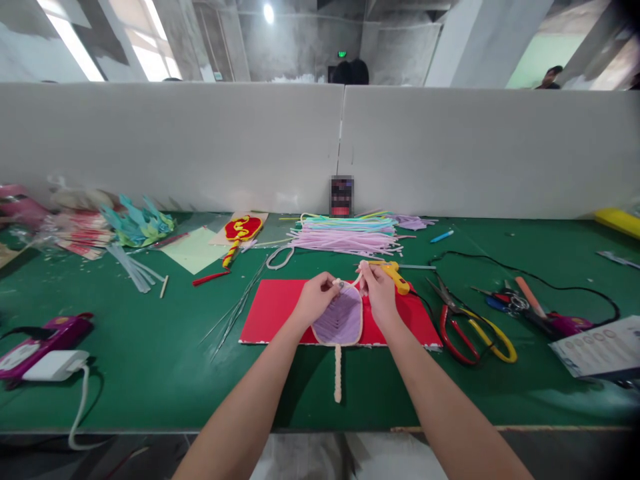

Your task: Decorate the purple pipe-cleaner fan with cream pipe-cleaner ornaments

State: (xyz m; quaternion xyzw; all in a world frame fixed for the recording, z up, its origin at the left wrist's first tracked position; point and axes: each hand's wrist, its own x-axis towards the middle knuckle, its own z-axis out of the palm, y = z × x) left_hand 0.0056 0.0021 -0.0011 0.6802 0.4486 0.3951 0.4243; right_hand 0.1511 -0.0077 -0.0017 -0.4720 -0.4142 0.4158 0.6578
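A small purple fan (pixel 339 320) made of pipe cleaners, with a cream border and a twisted cream handle (pixel 338 377), lies over a red board (pixel 273 307). My left hand (pixel 316 301) is closed on the fan's upper left edge, thumb and fingers pinched together. At the upper right, my right hand (pixel 379 293) pinches a cream pipe cleaner (pixel 358 277) that rises from the fan's top edge. A yellow glue gun (pixel 397 275) lies just beyond my right hand. Part of the fan's top is hidden by my fingers.
Bundled pastel pipe cleaners (pixel 345 237) lie behind, before a phone (pixel 341 197). A red-and-yellow fan (pixel 243 229) is at back left, with thin wires (pixel 235 317) nearer. Large scissors (pixel 465 327), keys (pixel 515 303) and a cable lie right; a purple power strip (pixel 47 347) left.
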